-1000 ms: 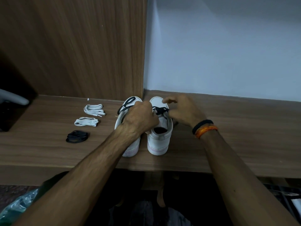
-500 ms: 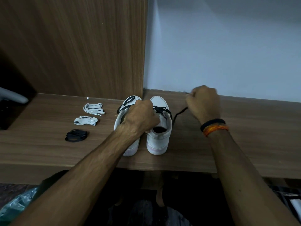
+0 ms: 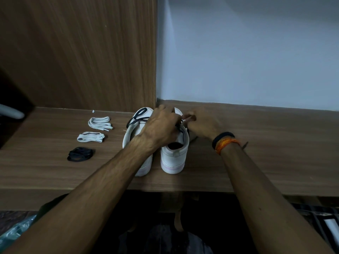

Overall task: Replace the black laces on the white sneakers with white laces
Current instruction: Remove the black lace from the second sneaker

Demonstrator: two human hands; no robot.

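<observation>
Pair of white low-top sneakers [image 3: 174, 153] stands heels toward person, toes at 12 o'clock. Left hand [image 3: 161, 129] curls over the right shoe's tongue, gripping it; right hand [image 3: 200, 123], at 3 o'clock & touching, pinches its black lace [image 3: 184, 130] near the eyelets, closest for next pull

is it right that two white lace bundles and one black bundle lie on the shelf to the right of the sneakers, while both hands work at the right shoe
Not quite: the two white lace bundles and the black bundle lie left of the sneakers, as the head view shows. Both hands are at the right shoe.
</observation>
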